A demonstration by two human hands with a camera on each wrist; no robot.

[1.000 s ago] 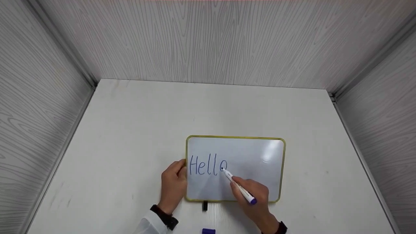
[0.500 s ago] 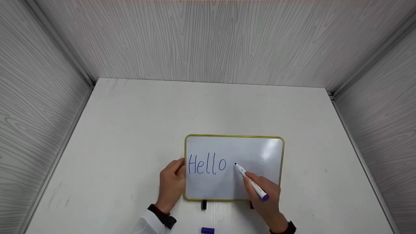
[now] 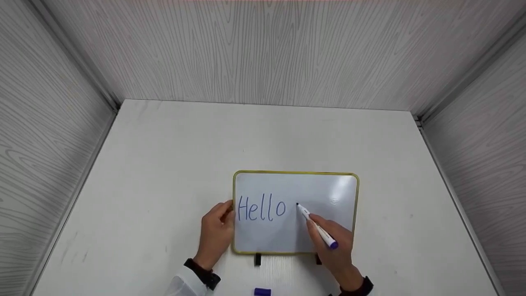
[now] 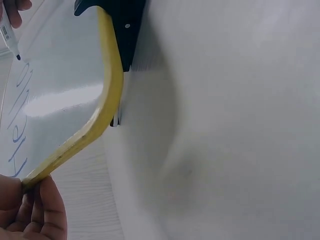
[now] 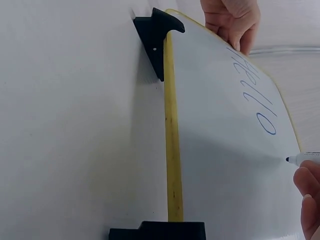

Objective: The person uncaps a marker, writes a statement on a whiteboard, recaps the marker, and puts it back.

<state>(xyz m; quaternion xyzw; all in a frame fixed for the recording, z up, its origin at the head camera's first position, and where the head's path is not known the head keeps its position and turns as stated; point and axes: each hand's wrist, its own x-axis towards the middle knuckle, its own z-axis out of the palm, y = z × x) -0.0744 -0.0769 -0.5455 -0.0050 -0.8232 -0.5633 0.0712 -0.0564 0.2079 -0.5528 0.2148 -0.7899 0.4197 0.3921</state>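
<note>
A small whiteboard [image 3: 267, 238] with a yellow frame stands tilted on black feet, with "Hello" written in blue on its left half. My left hand [image 3: 215, 232] pinches the left edge of its frame; in the left wrist view, thumb and fingers [image 4: 52, 205] close on the yellow rim. My right hand [image 3: 335, 242] grips a white marker [image 3: 316, 228] with a blue end. The marker's dark tip [image 5: 288, 160] is right at the board surface, a little to the right of the "o". Part of the board's lower right is hidden behind my right hand.
A blue marker cap [image 3: 262, 292] lies on the white table [image 3: 164, 164] in front of the board. Black feet [image 3: 257, 260] stick out below the board's lower edge. Grey wood-grain walls [image 3: 263, 53] enclose the table at the back and sides.
My right hand has moved the marker from the finished "o" to the right, and its tip then rises slightly. My left hand keeps its hold on the board's edge.
</note>
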